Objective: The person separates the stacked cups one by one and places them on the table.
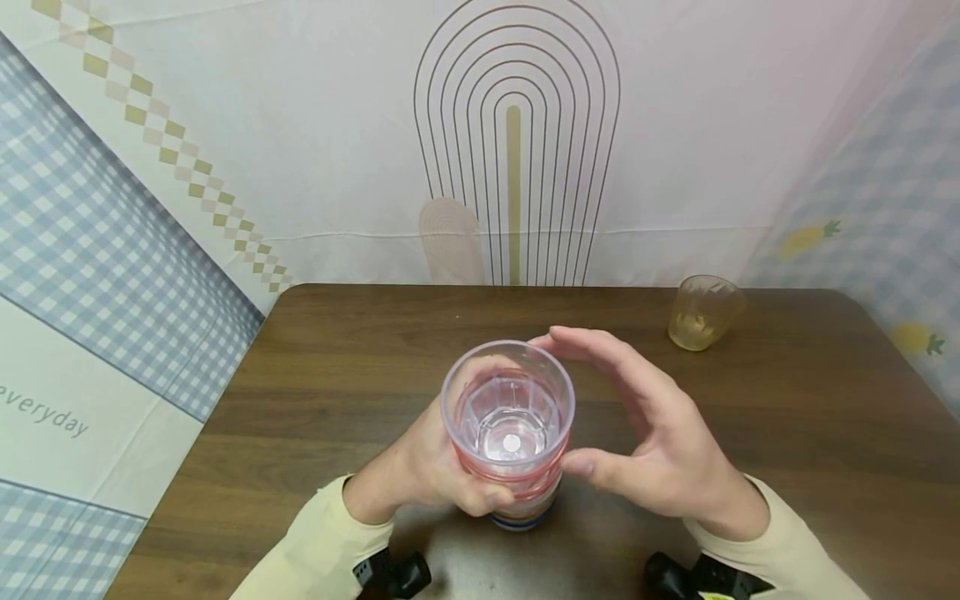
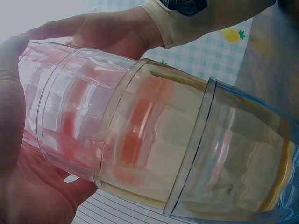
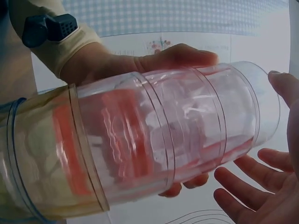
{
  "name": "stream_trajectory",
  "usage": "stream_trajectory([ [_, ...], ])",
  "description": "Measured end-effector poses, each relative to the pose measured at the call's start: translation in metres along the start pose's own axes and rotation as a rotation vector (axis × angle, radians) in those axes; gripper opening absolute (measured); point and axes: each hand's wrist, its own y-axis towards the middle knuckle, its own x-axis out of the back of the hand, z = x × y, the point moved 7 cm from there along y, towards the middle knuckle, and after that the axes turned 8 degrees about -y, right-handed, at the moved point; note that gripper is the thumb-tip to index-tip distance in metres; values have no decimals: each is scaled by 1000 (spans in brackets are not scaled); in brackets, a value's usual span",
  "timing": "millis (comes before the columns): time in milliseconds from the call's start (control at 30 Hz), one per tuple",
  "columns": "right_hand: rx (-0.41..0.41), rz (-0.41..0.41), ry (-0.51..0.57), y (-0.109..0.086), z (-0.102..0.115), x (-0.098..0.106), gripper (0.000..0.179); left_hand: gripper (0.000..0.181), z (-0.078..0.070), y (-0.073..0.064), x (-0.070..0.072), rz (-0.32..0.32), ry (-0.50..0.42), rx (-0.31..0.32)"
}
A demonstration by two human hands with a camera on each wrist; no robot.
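Your left grip [image 1: 431, 467] is holding a stack of transparent cups [image 1: 517, 425], just below the middle of the frame in the head view, with fingers and thumb curling round its side. The stack is turning its mouth up toward the head camera. Its round rim is showing a faint lilac tint; inside, faceted walls are leading down to a many-sided base, where a bright spot is shining.

Along its length, as both wrist views are showing, the colour is passing from clear through pale pink to amber, with blue edging toward the far end. Deeper red patches are showing through the pink and amber walls, and overlapping rims are ringing the body in steps. Whether the base is touching the tabletop [image 1: 315, 375], you cannot tell.

Your right grip [image 1: 667, 442] is spreading, thumb and fingers parting beside the stack's right side near the rim; contact is remaining unclear.

A yellowish cup [image 1: 697, 321] is standing well apart on the brown tabletop, at the right of the frame, above your right grip. Your cream sleeves [image 1: 315, 542] are reaching in from the lower edge.
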Motion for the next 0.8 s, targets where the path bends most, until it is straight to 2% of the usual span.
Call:
stream_trajectory([
  [300,-18,0,-31,4,1,-8,86,100,2,-1,0,3,-2,-5],
  [500,-45,21,-73,6,-1,-17,89,103,0,-1,0,25,-2,-41],
  [633,-59,14,-67,6,-2,-20,90,105,0,-2,0,31,12,-65],
  [800,-79,7,-53,6,-3,-22,89,105,1,-4,1,27,6,-61],
])
